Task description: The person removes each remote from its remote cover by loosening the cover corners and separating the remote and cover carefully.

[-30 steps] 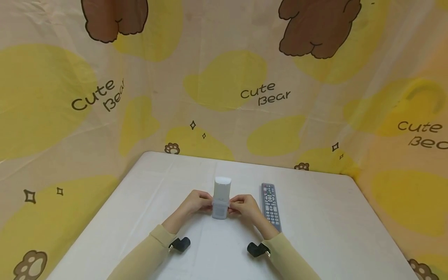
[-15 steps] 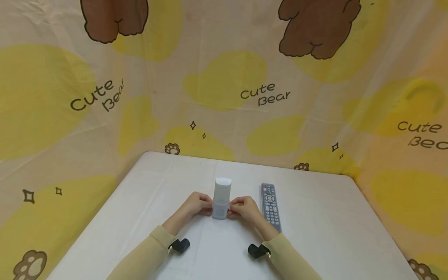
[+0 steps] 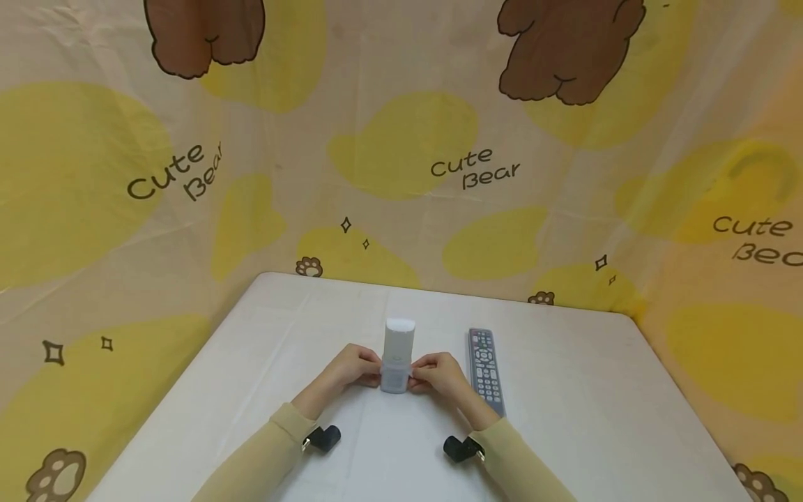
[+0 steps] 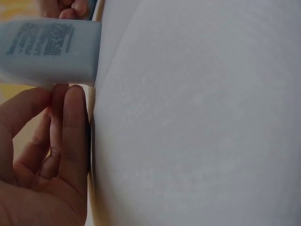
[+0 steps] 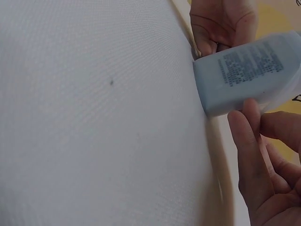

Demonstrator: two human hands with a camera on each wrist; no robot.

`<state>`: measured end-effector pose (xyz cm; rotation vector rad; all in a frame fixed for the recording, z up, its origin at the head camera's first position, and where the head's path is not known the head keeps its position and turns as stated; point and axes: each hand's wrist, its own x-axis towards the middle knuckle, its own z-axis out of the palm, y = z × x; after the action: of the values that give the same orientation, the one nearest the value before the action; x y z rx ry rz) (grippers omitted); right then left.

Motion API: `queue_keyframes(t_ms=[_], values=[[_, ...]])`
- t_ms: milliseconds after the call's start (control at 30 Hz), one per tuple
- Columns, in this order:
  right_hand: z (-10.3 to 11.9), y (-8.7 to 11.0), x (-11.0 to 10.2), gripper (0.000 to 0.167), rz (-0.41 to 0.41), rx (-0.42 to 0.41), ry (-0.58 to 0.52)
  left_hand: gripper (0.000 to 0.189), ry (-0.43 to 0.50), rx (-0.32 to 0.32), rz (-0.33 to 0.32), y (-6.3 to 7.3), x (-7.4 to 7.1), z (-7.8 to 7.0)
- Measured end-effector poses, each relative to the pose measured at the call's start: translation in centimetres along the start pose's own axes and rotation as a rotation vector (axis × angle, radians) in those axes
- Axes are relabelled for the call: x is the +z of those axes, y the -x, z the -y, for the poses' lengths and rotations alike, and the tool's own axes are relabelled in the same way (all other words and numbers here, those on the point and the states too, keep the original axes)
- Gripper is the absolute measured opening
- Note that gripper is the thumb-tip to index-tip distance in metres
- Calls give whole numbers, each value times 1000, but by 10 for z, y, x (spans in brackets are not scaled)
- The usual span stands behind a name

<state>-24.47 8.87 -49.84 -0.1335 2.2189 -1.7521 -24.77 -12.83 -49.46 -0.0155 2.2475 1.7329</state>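
Observation:
A white remote control stands upright on the table, its lower part inside a translucent sleeve. Small print on the remote shows through the sleeve in both wrist views. At the sleeve's left side my left hand pinches its edge between thumb and fingers; in the left wrist view the fingertips meet the sleeve's side. Opposite, my right hand pinches the right edge in the same way, its fingertips against the sleeve. What exactly lies between the fingertips is partly hidden.
A grey remote control with many buttons lies face up just right of my right hand, its near end behind the forearm. The white table meets a patterned yellow curtain at its far edge.
The upright white remote has sunk very slightly lower between my hands since a second ago. Both hands keep nearly the same place at its sides.

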Motion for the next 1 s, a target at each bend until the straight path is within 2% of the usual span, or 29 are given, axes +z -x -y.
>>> queue_keyframes(t_ms=[233, 700, 1000], values=[[0, -1, 2, 16, -6, 10, 7, 1, -31, -14, 24, -2, -1, 0], [1, 1, 1, 15, -15, 10, 28, 7, -64, -8, 53, -1, -1, -5], [0, 1, 2, 14, -14, 9, 3, 9, -67, -18, 12, -1, 1, -4]])
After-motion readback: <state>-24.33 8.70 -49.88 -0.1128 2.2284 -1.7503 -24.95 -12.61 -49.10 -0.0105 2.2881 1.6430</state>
